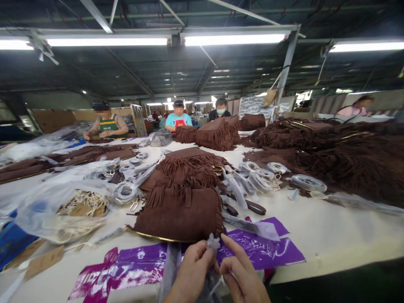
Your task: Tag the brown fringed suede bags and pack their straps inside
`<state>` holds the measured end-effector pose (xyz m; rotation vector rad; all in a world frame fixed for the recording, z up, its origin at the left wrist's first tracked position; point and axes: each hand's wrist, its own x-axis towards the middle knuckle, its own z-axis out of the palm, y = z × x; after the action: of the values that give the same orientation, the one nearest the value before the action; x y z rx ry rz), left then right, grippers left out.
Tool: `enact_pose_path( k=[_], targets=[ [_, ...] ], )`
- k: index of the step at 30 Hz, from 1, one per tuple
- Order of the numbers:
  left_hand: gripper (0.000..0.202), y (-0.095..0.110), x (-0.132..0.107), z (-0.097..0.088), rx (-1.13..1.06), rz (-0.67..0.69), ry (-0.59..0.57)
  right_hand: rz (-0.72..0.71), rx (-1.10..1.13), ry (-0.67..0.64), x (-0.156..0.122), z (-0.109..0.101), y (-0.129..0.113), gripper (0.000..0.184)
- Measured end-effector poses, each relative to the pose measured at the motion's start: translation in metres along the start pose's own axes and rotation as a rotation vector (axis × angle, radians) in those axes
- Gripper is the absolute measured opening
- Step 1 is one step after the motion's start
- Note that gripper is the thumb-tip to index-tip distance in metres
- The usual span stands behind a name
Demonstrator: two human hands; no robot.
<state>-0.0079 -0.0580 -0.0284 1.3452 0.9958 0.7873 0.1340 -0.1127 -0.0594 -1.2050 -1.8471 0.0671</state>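
At the table's front edge my left hand (193,269) is closed, thumb and fingers pinching a bunched piece of clear plastic wrap (213,241). My right hand (242,273) is beside it, its index finger stretched toward the bunched end and its other fingers curled on the lower part of the wrap. What lies inside the wrap is hidden by my hands. Just beyond them lies a brown fringed bag (179,214) with a gold zipper along its near edge. Purple printed plastic (142,263) is spread flat under and around the bag.
More brown fringed bags (192,162) are stacked behind, with a large heap (347,155) at right. Plastic-wrapped coiled straps (124,191) with metal clasps lie on both sides. At left are a clear bag of tagged strings (83,204) and cardboard tags (44,261). Co-workers (109,124) stand across the table.
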Motion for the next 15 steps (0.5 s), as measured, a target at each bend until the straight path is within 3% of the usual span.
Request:
enact_pose_path(
  k=[3,6,10,15],
  targets=[
    [0.033,0.002,-0.006,0.0,0.021,0.069,-0.01,-0.033,-0.057,0.044,0.0,0.001,0.005,0.031],
    [0.035,0.004,-0.009,0.001,-0.077,0.076,-0.034,-0.121,-0.092,0.204,0.004,0.011,0.009,0.031],
    [0.05,0.003,-0.007,0.002,-0.323,-0.055,-0.01,-0.324,-0.085,0.322,0.017,0.018,0.012,0.023],
    [0.061,-0.011,0.003,0.003,-0.296,-0.163,0.018,-0.342,-0.05,0.31,0.018,0.03,0.016,0.023]
  ],
)
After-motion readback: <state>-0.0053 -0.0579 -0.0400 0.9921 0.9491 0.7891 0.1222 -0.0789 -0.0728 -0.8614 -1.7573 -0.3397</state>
